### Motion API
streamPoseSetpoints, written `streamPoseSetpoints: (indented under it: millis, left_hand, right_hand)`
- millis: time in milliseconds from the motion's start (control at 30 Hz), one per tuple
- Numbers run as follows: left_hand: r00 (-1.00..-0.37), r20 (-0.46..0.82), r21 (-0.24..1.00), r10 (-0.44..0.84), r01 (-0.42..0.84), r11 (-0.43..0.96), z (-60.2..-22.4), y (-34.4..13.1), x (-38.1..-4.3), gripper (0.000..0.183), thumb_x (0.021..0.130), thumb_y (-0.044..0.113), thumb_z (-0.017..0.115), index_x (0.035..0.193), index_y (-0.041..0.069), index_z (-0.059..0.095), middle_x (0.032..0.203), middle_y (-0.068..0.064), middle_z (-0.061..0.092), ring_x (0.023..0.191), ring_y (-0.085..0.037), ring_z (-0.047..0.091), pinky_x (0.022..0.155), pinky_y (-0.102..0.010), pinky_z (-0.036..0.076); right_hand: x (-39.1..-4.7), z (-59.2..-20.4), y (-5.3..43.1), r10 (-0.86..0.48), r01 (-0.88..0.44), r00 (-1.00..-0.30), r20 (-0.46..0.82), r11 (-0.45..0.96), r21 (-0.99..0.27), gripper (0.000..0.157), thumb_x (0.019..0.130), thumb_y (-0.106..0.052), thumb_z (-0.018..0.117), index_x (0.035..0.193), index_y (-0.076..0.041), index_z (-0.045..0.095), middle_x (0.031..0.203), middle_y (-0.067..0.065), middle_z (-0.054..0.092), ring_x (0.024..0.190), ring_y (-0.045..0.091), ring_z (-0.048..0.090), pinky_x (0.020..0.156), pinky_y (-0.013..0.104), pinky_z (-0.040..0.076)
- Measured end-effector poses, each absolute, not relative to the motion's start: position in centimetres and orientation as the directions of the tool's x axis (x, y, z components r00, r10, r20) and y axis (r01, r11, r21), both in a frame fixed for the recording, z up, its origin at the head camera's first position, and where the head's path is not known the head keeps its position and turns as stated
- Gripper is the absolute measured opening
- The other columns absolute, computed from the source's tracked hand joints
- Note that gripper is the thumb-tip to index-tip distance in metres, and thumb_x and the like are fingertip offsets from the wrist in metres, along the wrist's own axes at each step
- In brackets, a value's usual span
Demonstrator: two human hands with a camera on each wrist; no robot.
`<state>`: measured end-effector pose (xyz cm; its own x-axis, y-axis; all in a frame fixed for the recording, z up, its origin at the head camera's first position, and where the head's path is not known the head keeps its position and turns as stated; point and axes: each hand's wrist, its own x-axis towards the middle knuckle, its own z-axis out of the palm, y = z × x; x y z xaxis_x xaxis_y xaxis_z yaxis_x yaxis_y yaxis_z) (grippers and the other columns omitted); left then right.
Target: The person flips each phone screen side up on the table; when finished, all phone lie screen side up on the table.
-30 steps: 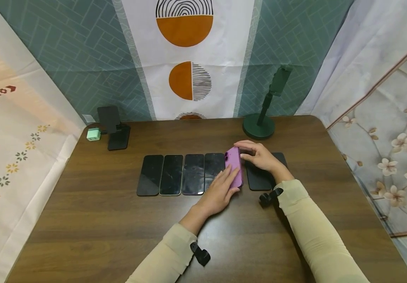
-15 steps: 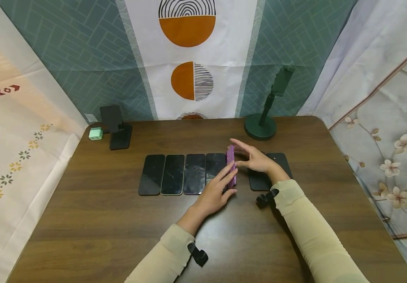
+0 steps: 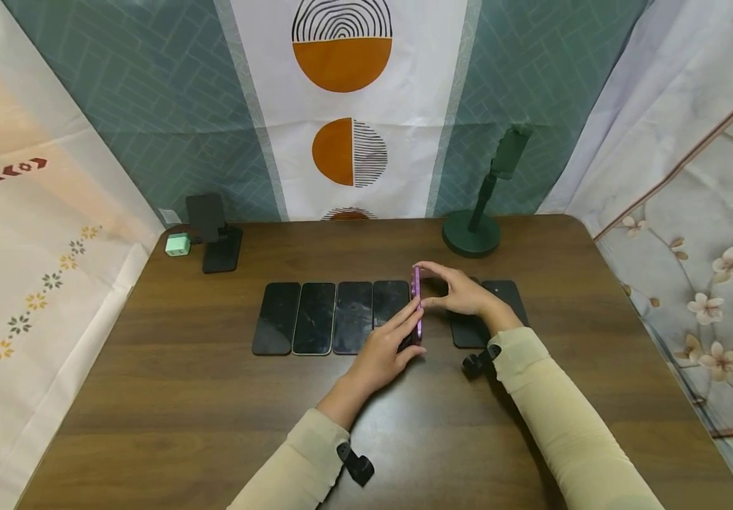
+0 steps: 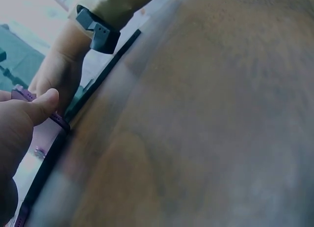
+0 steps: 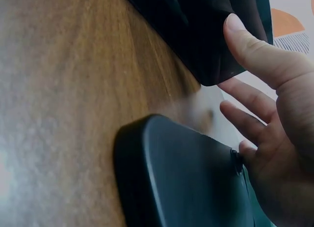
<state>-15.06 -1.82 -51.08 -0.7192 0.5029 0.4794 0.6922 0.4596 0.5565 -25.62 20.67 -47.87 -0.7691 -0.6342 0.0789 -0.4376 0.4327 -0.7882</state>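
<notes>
A purple smartphone (image 3: pixel 417 283) stands almost on its long edge, its thin side facing up in the head view. My left hand (image 3: pixel 380 353) holds its near part, with the thumb (image 4: pixel 46 103) at the lower end. Toward the far end, my right hand (image 3: pixel 464 294) grips it between thumb and fingers. In the right wrist view the right thumb (image 5: pixel 240 30) lies on the dark screen (image 5: pixel 191 25), fingers behind. Left of it, several dark phones (image 3: pixel 278 319) lie side by side in a row, screens up; the left hand partly covers the nearest one.
A thick black slab (image 3: pixel 508 292) lies under the right wrist on the wooden table (image 3: pixel 181 397). At the back stand a green round-based phone stand (image 3: pixel 471 234) and a black stand (image 3: pixel 221 248), with a mint-green charger block (image 3: pixel 178 244) beside it.
The purple phone has turned from lying tilted with its back showing to standing nearly on edge. It has shifted slightly left, and the right hand has moved left with it.
</notes>
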Motion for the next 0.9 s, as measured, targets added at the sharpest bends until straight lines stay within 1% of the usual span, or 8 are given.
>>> streamPoseSetpoints:
  millis: [67,167,267,400,467,600,733,900]
  left_hand:
    - [-0.715,0.481,0.556,0.507,0.696,0.454,-51.1,-1.7,-14.9,0.07,0.088,0.017,0.08,0.148,0.001,0.049,0.16,-0.008,0.039,0.137,-0.023,0.049,0.109,-0.036,0.044]
    - [-0.71,0.494,0.545,0.502,0.703,0.457,-51.3,-1.5,-14.8,0.07,0.087,0.017,0.082,0.147,-0.001,0.05,0.157,-0.013,0.043,0.135,-0.025,0.052,0.108,-0.037,0.045]
    - [-0.722,0.502,0.552,0.475,0.691,0.466,-51.3,-1.4,-14.5,0.071,0.084,0.018,0.084,0.144,-0.004,0.053,0.156,-0.014,0.044,0.134,-0.027,0.053,0.107,-0.037,0.047]
    - [-0.75,0.516,0.576,0.413,0.661,0.48,-51.3,-1.1,-14.3,0.072,0.079,0.019,0.087,0.138,-0.009,0.057,0.153,-0.016,0.047,0.131,-0.027,0.055,0.104,-0.037,0.049]
    - [-0.759,0.524,0.579,0.387,0.65,0.492,-51.4,-1.0,-14.2,0.072,0.076,0.02,0.088,0.135,-0.009,0.059,0.151,-0.017,0.049,0.13,-0.028,0.057,0.102,-0.036,0.05]
    - [-0.774,0.532,0.586,0.344,0.63,0.51,-51.4,-0.9,-14.2,0.069,0.072,0.021,0.091,0.131,-0.003,0.065,0.146,-0.018,0.054,0.125,-0.028,0.06,0.097,-0.037,0.054]
    - [-0.791,0.518,0.564,0.326,0.602,0.565,-51.3,-0.7,-14.4,0.067,0.071,0.027,0.092,0.129,0.004,0.069,0.143,-0.016,0.056,0.127,-0.027,0.059,0.097,-0.04,0.054]
    - [-0.805,0.497,0.502,0.324,0.571,0.65,-51.1,-0.4,-14.7,0.067,0.069,0.033,0.092,0.126,0.006,0.071,0.137,-0.019,0.061,0.128,-0.029,0.059,0.096,-0.045,0.055]
  right_hand:
    - [-26.0,-48.8,21.2,-0.635,-0.443,-0.768,0.083,0.434,-0.784,0.077,0.087,-0.011,0.08,0.152,0.0,0.039,0.143,0.02,0.055,0.137,0.039,0.046,0.115,0.064,0.028]
    - [-25.9,-49.1,21.6,-0.636,-0.461,-0.765,0.1,0.434,-0.774,0.078,0.086,-0.014,0.082,0.152,-0.003,0.041,0.141,0.016,0.058,0.135,0.036,0.049,0.114,0.062,0.031]
    - [-25.8,-49.3,21.8,-0.63,-0.472,-0.768,0.114,0.437,-0.765,0.076,0.086,-0.013,0.082,0.151,-0.002,0.043,0.139,0.018,0.059,0.132,0.036,0.052,0.111,0.062,0.035]
    - [-25.6,-49.6,21.8,-0.588,-0.441,-0.802,0.106,0.463,-0.769,0.073,0.086,-0.015,0.082,0.149,-0.004,0.048,0.139,0.019,0.059,0.131,0.036,0.054,0.11,0.06,0.039]
    - [-25.5,-49.7,21.8,-0.565,-0.427,-0.82,0.098,0.488,-0.761,0.071,0.086,-0.018,0.083,0.148,-0.005,0.05,0.139,0.018,0.06,0.13,0.035,0.054,0.11,0.058,0.04]
    - [-25.3,-49.7,21.6,-0.537,-0.418,-0.838,0.093,0.522,-0.743,0.069,0.086,-0.022,0.083,0.145,-0.005,0.053,0.136,0.018,0.061,0.126,0.035,0.056,0.108,0.058,0.041]
    - [-25.3,-49.7,21.7,-0.528,-0.432,-0.842,0.113,0.533,-0.727,0.067,0.086,-0.021,0.083,0.145,-0.005,0.053,0.134,0.017,0.062,0.123,0.034,0.057,0.106,0.057,0.043]
    - [-25.6,-49.7,21.8,-0.536,-0.471,-0.832,0.143,0.544,-0.695,0.066,0.087,-0.021,0.083,0.144,-0.005,0.054,0.136,0.016,0.061,0.122,0.034,0.057,0.105,0.056,0.044]
